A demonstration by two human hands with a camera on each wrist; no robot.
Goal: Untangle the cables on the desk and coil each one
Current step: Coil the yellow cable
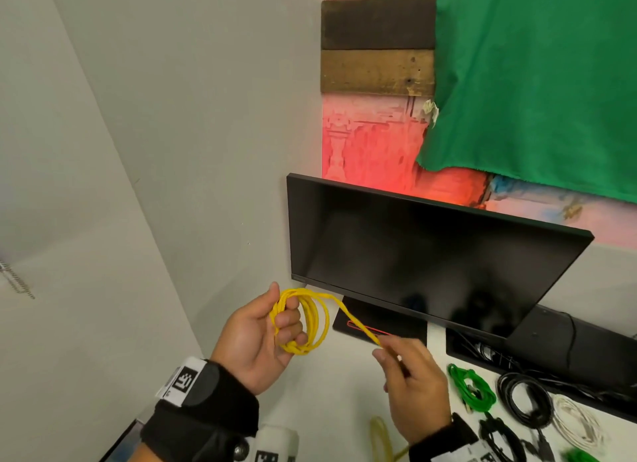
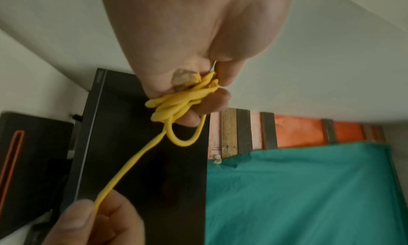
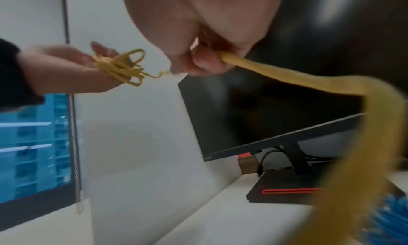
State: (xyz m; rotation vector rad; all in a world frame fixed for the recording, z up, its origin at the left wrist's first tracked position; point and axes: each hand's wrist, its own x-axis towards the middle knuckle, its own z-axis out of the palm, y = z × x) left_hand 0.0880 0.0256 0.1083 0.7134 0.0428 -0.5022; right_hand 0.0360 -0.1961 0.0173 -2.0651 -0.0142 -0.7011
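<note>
We hold the yellow cable low in the head view, left of centre, its loops gathered around the curled fingers of our left hand. Our right hand pinches the free run, stretched taut between the two. If we pull too hard, the loops could slide off our fingers and spring apart. The slack trailing off the frame's bottom edge could snag on the green cable lying on the desk.
</note>
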